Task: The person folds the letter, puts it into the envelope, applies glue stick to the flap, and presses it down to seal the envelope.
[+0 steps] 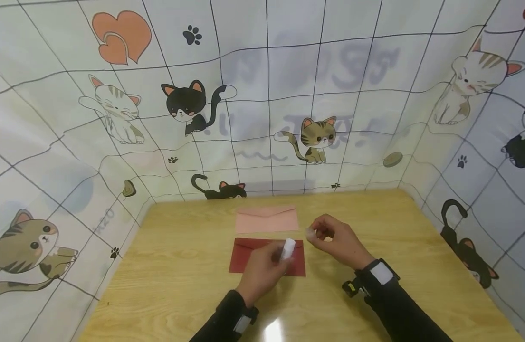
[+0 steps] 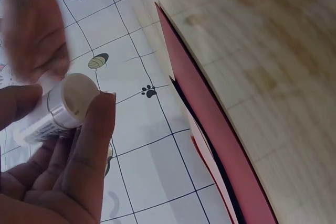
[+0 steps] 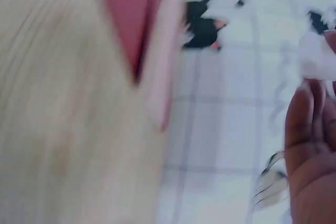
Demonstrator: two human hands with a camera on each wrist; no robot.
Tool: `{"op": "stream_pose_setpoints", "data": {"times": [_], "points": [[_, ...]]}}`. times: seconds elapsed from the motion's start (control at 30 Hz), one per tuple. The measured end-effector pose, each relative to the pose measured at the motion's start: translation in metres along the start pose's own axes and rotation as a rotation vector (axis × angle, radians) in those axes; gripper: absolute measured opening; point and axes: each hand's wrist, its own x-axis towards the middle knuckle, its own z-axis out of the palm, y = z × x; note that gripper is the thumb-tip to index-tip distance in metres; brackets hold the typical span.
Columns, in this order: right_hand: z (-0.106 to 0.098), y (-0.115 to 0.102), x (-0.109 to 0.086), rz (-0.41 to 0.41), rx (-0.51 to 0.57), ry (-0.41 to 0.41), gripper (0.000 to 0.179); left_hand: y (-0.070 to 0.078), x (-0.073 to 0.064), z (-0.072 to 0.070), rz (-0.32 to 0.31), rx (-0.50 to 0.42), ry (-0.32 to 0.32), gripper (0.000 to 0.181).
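Observation:
My left hand (image 1: 262, 271) grips a white glue stick (image 1: 288, 249) over the red envelope (image 1: 241, 260). In the left wrist view the thumb and fingers wrap round the glue stick (image 2: 52, 114), whose round end faces that camera. To the right, my right hand (image 1: 341, 242) pinches a small whitish cap (image 1: 311, 233) between thumb and fingertips, apart from the stick. The right wrist view shows the cap (image 3: 316, 56) blurred at its right edge, above the fingers (image 3: 302, 116). Part of the red envelope is hidden behind the left hand.
A pink envelope (image 1: 266, 221) lies just behind the red one on the wooden table (image 1: 168, 266). Behind and at both sides of the table hangs a white sheet (image 1: 249, 166) with cat prints and grid lines. Each wrist wears a strapped device (image 1: 375, 275).

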Motion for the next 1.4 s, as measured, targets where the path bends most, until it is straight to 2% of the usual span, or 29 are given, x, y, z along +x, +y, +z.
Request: {"op": "stream_pose_setpoints", "data": {"times": [0.03, 0.1, 0.23, 0.47, 0.67, 0.8, 0.9, 1.0, 1.1, 1.2, 1.3, 1.37, 1.4], "points": [[0.001, -0.008, 0.0, -0.046, 0.05, -0.004, 0.03, 0.0, 0.001, 0.001, 0.022, -0.002, -0.005, 0.032], [0.003, -0.019, 0.001, -0.15, 0.075, -0.022, 0.034, 0.002, 0.002, 0.002, 0.059, 0.001, -0.012, 0.031], [0.003, -0.033, -0.001, -0.296, 0.004, -0.066, 0.031, 0.004, 0.004, 0.002, 0.091, 0.038, -0.002, 0.029], [0.008, -0.038, -0.003, -0.358, -0.13, -0.074, 0.034, 0.007, 0.004, 0.003, 0.128, 0.115, 0.015, 0.027], [0.018, -0.041, -0.003, -0.484, -0.289, -0.055, 0.033, 0.007, 0.001, 0.002, 0.174, 0.193, 0.038, 0.024], [0.022, -0.046, -0.001, -0.514, -0.383, -0.062, 0.034, 0.009, -0.002, 0.0, 0.191, 0.224, 0.094, 0.023], [0.024, -0.046, 0.0, -0.523, -0.464, -0.052, 0.027, 0.01, -0.004, 0.001, 0.205, 0.25, 0.145, 0.025], [0.027, -0.044, 0.0, -0.494, -0.502, -0.016, 0.016, 0.012, -0.006, 0.004, 0.221, 0.286, 0.169, 0.023], [0.031, -0.043, -0.002, -0.394, -0.488, 0.012, 0.019, 0.014, -0.008, 0.007, 0.24, 0.334, 0.192, 0.024], [0.039, -0.043, -0.003, -0.239, -0.471, 0.056, 0.039, 0.016, -0.009, 0.01, 0.268, 0.387, 0.22, 0.031], [0.047, -0.045, -0.005, -0.048, -0.392, 0.092, 0.053, 0.014, -0.009, 0.013, 0.29, 0.426, 0.247, 0.036], [0.052, -0.047, -0.006, 0.079, -0.267, 0.1, 0.057, 0.012, -0.008, 0.014, 0.26, 0.384, 0.251, 0.034], [0.054, -0.046, -0.007, 0.132, -0.192, 0.101, 0.057, 0.011, -0.007, 0.015, 0.222, 0.322, 0.243, 0.031]]}}
